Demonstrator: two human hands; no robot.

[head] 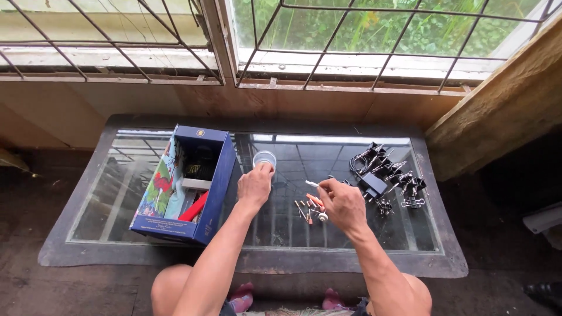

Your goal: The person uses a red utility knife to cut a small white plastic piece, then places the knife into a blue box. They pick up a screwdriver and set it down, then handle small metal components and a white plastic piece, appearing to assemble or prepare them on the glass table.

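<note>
Low glass-topped counter [117,193] under barred windows. Left hand [254,186] gripped a small clear round cup [264,158]; right hand [342,205] pinched one thin white-tipped stick [312,184]. Several little orange sticks [307,209] still lay loose, so I'd guess barely started.

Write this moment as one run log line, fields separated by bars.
left hand: holds small clear cup | right hand: pinches thin white stick | small orange pieces on glass table

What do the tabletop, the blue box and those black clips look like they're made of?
The tabletop looks like glass in a dark frame: it mirrors the window bars. The blue box seems to be printed cardboard, with thin folded walls and a matte picture side. The clips look like black-coated metal with bare wire handles, though they are small.
</note>
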